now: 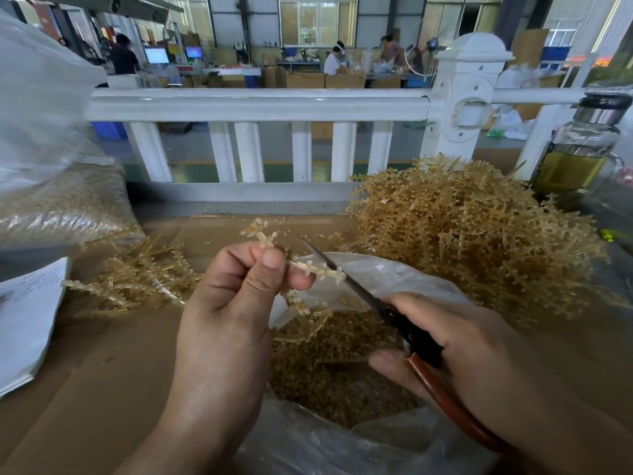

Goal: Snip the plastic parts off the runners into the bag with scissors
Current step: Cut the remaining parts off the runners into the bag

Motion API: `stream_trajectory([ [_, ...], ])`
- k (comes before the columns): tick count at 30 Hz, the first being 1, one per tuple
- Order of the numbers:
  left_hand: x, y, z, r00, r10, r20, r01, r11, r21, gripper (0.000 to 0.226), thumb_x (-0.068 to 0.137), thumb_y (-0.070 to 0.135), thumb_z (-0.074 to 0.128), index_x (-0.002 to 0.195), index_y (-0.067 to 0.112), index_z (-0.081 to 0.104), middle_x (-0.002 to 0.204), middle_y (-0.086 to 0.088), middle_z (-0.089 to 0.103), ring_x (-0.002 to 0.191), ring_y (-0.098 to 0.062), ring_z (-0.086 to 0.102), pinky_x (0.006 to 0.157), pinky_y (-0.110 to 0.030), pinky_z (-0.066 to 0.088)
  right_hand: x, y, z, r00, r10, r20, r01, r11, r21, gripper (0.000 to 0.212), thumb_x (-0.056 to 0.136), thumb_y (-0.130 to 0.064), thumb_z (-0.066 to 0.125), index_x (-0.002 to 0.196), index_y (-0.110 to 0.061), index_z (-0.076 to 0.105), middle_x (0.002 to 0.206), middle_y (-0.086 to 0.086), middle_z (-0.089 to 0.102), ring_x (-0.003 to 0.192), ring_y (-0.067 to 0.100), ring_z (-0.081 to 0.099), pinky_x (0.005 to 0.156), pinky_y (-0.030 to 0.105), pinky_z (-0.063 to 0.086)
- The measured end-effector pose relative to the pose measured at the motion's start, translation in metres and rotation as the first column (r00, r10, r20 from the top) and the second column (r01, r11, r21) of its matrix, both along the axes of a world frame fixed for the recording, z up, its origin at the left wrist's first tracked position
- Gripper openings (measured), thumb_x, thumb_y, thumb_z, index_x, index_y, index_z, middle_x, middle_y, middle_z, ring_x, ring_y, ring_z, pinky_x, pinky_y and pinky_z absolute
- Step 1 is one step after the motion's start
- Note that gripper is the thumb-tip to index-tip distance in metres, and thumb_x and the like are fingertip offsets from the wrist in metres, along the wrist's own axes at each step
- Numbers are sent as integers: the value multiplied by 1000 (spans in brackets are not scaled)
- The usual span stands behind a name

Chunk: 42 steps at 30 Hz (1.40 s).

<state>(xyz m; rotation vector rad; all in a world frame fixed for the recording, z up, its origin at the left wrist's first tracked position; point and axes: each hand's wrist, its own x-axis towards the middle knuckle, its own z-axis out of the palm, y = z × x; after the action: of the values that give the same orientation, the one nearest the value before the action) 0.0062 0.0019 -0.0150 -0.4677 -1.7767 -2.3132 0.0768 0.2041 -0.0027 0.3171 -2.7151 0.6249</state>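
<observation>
Left fingers (274, 265) pinch a runner (317, 269), right fingers (388, 363) grip scissors (359, 290) over the bag (400, 275) (runner heap (472, 234) just beside).

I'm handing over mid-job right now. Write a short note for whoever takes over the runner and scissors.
Left hand pinches a runner over the open bag; it carries uncut parts.
Right hand holds the scissors, blades against the runner's end.
Done: the bag holds many cut parts.
Left: finish this runner, then probably the big heap right of the bag. A smaller heap lies to the left, state unclear.
</observation>
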Motion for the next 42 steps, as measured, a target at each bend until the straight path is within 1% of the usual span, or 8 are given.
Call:
stream_trajectory([
  [3, 0, 0, 0, 1000, -26, -6, 26, 1000, 8, 18, 83, 49, 67, 85, 31, 67, 81, -3, 73, 82, -12, 65, 87, -44, 39, -1, -2, -2, 998, 50, -35, -48, 998, 47, 64, 86, -82, 34, 102, -28, 66, 87, -11, 66, 87, 11, 57, 84, 13, 38],
  [8, 0, 0, 1, 999, -28, -19, 29, 999, 29, 7, 90, 36, 63, 86, 31, 66, 76, -4, 69, 79, -11, 63, 86, -37, 38, -2, -1, -2, 997, 67, -45, -64, 996, 65, 66, 87, -80, 36, 93, -22, 67, 82, -13, 62, 84, 9, 55, 84, 16, 39],
  [12, 0, -2, 2, 999, -46, 18, 45, 996, 71, 10, 89, 35, 62, 84, 31, 70, 74, -3, 66, 74, -10, 61, 83, -36, 39, -2, -3, -2, 999, -28, -36, 29, 1000, 11, 53, 84, -82, 36, 105, -38, 56, 73, -17, 57, 72, 1, 56, 64, 15, 45],
  [14, 0, -1, 4, 997, -64, 46, 58, 991, 124, 11, 89, 33, 63, 82, 29, 71, 72, -3, 64, 74, -12, 61, 82, -37, 40, -1, -3, -2, 997, -78, -6, 78, 996, -39, 54, 81, -84, 34, 110, -42, 52, 77, -13, 60, 71, 5, 60, 58, 26, 50],
  [29, 1, -3, 14, 959, -255, 120, 196, 909, 369, 21, 57, 18, 76, 77, 19, 75, 63, -6, 54, 104, -30, 72, 110, -50, 42, 1, -8, 3, 987, -158, 15, 158, 984, -81, 47, 80, -80, 38, 106, -42, 50, 79, -11, 62, 70, 5, 61, 56, 32, 53],
  [32, 0, -2, 12, 964, -235, 124, 177, 917, 359, 4, 69, 18, 70, 69, 21, 72, 64, -2, 57, 102, -27, 72, 112, -54, 41, 1, -7, 3, 987, -160, 31, 162, 982, -92, 49, 78, -80, 40, 108, -43, 50, 80, -13, 62, 69, 5, 62, 58, 33, 53],
  [36, -1, -1, 8, 961, -238, 138, 173, 913, 370, 16, 79, 21, 62, 64, 22, 67, 60, 0, 56, 96, -23, 70, 114, -55, 39, 1, -8, 4, 985, -166, 50, 170, 983, -75, 50, 79, -80, 38, 111, -44, 50, 80, -16, 61, 70, 4, 62, 58, 32, 52],
  [42, -3, -1, 3, 953, -291, 91, 236, 893, 382, 8, 85, 20, 63, 78, 23, 66, 68, -1, 61, 78, -15, 67, 89, -37, 51, 2, -7, 7, 981, -160, 106, 167, 984, -67, 60, 74, -86, 32, 118, -47, 45, 87, -15, 65, 80, 5, 63, 66, 32, 54],
])
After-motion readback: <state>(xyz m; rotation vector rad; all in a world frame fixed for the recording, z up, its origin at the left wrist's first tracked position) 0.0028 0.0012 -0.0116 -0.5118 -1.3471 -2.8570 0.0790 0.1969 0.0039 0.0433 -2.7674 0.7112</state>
